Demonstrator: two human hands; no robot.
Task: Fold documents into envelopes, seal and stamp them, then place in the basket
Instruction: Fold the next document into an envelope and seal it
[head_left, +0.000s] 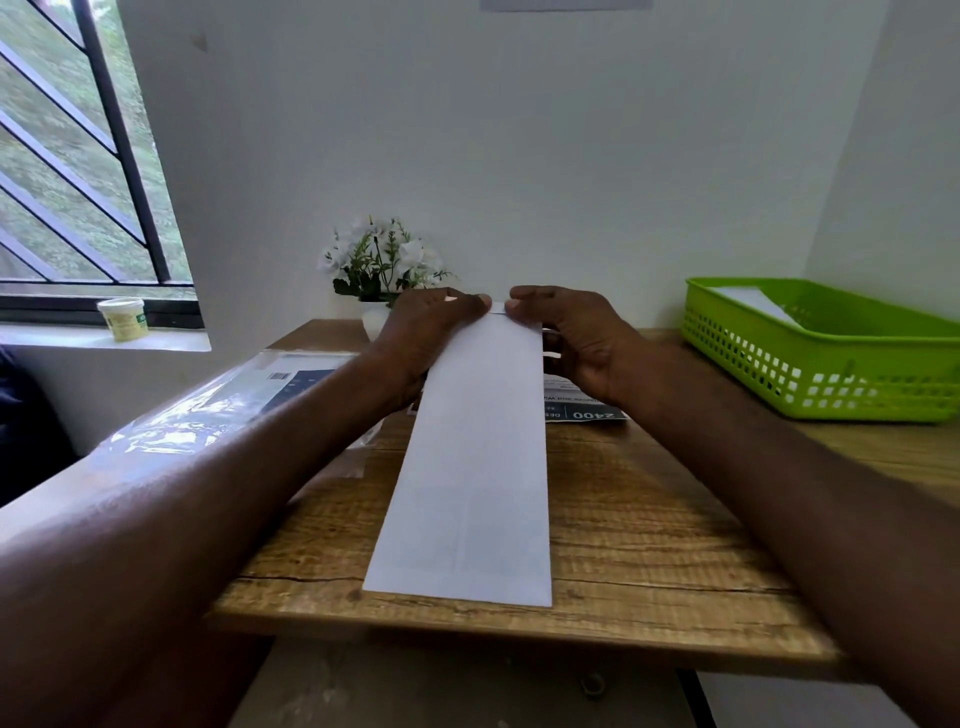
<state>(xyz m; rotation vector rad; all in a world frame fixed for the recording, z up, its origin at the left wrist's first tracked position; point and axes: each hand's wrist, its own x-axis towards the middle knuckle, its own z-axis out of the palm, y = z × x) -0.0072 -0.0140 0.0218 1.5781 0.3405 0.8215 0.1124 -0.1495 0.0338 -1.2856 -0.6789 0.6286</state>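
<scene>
A long white envelope (470, 467) lies lengthwise on the wooden table (639, 535), its near end by the front edge. My left hand (426, 332) and my right hand (576, 338) both pinch its far end, thumbs and fingertips almost meeting at the flap. A green plastic basket (831, 374) stands at the right of the table with white paper (753, 304) inside it. Whether a document is inside the envelope is hidden.
A clear plastic pack (234, 400) of envelopes lies at the table's left. A printed label sheet (587, 410) sits under my right hand. A white pot of flowers (382, 265) stands at the back by the wall. A small tub (122, 317) rests on the window sill.
</scene>
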